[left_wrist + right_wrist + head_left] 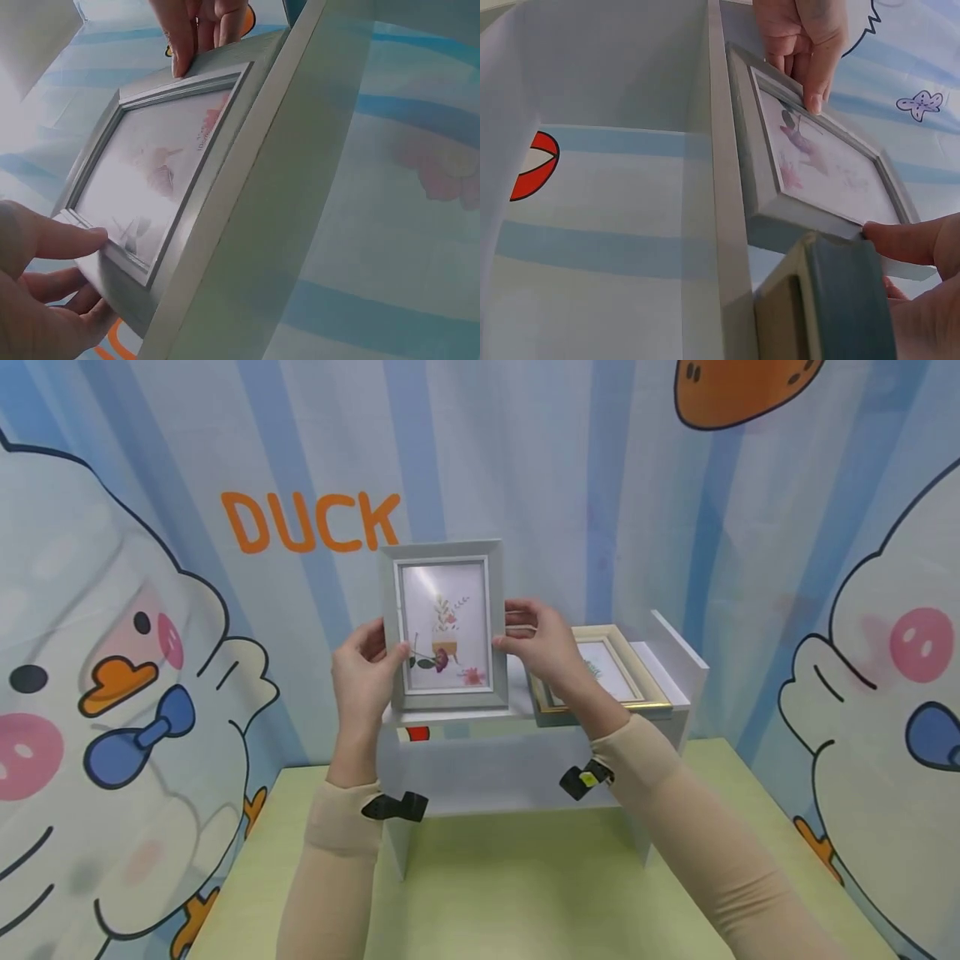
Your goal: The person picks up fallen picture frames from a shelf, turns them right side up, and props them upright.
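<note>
Left hand (366,672) and right hand (546,643) pinching opposite sides of grey frame (446,631), upright at white shelf (502,768), cream frame (637,668) lying near, counter (525,885) below

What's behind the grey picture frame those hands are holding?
The blue-striped backdrop shows behind the grey picture frame, above its top edge. Whatever the frame covers can't be seen.
</note>
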Motion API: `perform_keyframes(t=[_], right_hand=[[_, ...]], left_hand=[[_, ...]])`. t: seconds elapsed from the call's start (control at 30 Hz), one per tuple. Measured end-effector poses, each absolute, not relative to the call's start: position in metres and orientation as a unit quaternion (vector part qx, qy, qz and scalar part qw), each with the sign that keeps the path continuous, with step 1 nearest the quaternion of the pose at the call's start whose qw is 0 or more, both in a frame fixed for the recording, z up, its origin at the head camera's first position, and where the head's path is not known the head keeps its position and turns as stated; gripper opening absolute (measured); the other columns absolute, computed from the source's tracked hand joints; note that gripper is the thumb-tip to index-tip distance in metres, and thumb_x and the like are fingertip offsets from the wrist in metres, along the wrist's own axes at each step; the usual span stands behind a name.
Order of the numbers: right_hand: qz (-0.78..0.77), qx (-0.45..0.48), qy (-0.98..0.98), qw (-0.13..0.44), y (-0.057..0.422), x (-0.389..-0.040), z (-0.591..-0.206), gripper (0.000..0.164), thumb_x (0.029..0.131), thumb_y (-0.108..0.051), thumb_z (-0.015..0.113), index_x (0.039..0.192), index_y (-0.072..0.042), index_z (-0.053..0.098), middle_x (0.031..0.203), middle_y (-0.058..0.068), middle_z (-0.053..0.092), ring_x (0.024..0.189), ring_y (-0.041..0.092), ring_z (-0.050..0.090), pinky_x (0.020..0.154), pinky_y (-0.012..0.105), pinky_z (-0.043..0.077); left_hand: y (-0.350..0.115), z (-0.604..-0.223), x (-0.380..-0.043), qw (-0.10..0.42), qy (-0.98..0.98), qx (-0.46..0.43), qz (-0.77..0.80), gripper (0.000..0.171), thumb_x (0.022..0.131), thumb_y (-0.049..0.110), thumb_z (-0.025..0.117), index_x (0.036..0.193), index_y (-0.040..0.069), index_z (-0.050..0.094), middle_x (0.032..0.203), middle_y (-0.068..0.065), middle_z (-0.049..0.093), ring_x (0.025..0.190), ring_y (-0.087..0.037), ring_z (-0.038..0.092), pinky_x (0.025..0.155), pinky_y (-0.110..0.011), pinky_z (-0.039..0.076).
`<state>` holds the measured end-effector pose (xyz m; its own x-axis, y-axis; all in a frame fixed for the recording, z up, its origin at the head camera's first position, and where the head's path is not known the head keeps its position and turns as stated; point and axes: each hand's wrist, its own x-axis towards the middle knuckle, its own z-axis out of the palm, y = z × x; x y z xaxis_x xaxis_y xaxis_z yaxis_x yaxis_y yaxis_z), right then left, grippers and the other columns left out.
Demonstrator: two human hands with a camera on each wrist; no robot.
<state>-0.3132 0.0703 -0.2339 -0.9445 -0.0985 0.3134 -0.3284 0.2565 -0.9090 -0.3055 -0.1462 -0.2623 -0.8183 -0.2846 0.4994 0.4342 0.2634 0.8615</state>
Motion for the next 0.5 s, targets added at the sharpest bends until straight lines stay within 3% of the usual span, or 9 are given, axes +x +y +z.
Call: perform_keyframes(t=[0.5], right_hand=[[0.627,0.18,-0.742,0.156,0.0662,-0.31,-0.2397,0.051,0.085,0.007,0.062,0.133,0.001,0.046,0.126,0.02,0.056,0.112,0.03,0.058,0.096,0.035,0.05]], left_hand=[[-0.1466,-0.2666,-0.2967,0.288,-0.752,-0.054,-0.59,0.035,0.091,0.012,0.063,0.125,0.004,0.058,0.118,-0.014,0.064,0.11,-0.022,0.06,0.098,-0.03,0.05]])
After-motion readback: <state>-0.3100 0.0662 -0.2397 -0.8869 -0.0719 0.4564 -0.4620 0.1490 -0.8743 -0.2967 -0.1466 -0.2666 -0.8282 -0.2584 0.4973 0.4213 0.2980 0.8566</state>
